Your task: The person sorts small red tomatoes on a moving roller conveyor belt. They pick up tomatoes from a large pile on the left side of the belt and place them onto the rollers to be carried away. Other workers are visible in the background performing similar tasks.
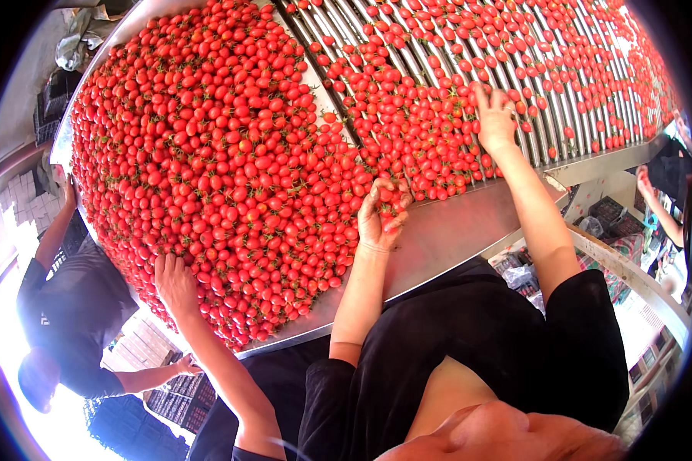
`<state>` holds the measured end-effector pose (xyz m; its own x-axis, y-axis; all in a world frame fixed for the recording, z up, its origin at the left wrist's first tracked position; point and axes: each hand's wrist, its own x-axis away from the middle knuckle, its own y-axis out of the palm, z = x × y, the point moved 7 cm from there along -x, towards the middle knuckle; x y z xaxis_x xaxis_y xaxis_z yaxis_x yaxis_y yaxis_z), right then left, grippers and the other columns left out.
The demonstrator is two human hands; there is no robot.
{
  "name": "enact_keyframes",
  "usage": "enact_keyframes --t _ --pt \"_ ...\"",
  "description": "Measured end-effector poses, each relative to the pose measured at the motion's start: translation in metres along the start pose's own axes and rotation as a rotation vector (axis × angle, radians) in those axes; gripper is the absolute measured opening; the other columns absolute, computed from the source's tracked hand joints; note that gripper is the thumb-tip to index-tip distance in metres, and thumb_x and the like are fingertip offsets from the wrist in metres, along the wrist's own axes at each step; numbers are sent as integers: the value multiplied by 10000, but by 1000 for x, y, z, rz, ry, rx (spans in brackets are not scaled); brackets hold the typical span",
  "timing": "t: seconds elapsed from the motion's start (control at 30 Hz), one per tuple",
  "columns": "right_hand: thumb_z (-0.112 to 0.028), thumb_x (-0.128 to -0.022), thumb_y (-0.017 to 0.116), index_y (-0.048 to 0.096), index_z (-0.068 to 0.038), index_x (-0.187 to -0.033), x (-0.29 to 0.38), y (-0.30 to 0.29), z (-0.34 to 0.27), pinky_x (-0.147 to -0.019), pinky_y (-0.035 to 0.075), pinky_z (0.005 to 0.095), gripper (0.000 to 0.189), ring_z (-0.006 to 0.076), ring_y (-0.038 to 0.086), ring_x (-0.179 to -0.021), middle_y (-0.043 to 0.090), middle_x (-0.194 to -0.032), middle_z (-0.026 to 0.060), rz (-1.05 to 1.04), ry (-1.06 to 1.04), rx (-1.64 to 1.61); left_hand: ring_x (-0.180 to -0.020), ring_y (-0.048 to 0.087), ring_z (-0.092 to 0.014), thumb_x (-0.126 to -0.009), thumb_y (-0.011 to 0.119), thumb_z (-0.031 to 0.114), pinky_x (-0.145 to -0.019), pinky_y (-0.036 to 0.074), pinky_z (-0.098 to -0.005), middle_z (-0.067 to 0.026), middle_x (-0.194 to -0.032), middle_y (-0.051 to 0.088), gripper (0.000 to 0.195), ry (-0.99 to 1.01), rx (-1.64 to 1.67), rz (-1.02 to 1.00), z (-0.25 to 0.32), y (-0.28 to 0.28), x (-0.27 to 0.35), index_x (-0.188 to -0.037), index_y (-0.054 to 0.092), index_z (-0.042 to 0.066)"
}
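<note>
My left hand (385, 216) is curled, palm up, around a few small red tomatoes (390, 208) at the near edge of the pile. Stretched forward over the metal rollers (545, 109), my right hand (497, 120) has its fingers apart and its tips beside loose tomatoes; nothing shows in its grasp. Between the two hands lies a dense heap of cherry tomatoes (432, 141) on the rollers, many with green stems. To the left, a deep mass of the same tomatoes (219, 155) covers a metal feed tray (317, 314).
A co-worker's hand (176, 282) reaches into the left pile. Another person (75, 317) leans at the tray's far left rim. A dark divider (323, 75) separates tray and rollers. A metal ledge (461, 222) runs before me. Stacked crates (181, 397) stand below left; another person's arm (660, 201) shows at right.
</note>
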<state>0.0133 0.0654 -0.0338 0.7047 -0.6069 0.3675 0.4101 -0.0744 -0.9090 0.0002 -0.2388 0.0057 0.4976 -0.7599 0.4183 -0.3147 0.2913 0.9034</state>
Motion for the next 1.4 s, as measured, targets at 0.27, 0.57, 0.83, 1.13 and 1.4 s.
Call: enact_keyframes --t 0.27,0.57,0.83,1.13,1.4 --pt "-172 -823 682 86 -142 -1546 -6 5 -101 -863 489 572 937 456 489 -1215 254 -1436 331 -174 -95 -68 -848 497 -209 -938 594 302 -400 349 -160 -136 -1081 524 245 58 -35 59 17 -11 0 -1002 542 71" --pt "-264 -748 818 258 -170 -1510 -53 -39 -166 -976 471 404 950 353 587 -1137 307 -1521 210 -239 -458 -1504 -880 514 -209 -950 581 290 -384 342 -153 -119 -1075 532 223 185 -26 25 42 -23 1 -1030 571 82" --pt "-280 -624 849 288 54 -1354 75 28 -17 -935 502 434 979 404 591 -1099 580 -1179 303 -669 -152 -164 -1376 373 -342 -925 595 360 -1051 428 -533 -114 -1406 496 354 327 316 2 57 3 10 -1212 612 154" --pt "-178 -712 792 340 -37 -1432 83 -1 -105 -1057 397 402 861 374 429 -1295 353 -1407 272 -199 -374 -875 -1459 222 -282 -930 588 305 -1187 86 -590 -55 -1508 399 322 565 400 -274 102 60 28 -1230 629 194" --pt "-145 -887 662 505 24 -1268 159 -17 -62 -842 499 352 445 278 624 -992 583 -1169 164 -179 -627 -599 -1440 273 -279 -932 572 283 -1189 115 -573 -71 -1472 444 330 812 328 -429 167 79 81 -1241 608 174"
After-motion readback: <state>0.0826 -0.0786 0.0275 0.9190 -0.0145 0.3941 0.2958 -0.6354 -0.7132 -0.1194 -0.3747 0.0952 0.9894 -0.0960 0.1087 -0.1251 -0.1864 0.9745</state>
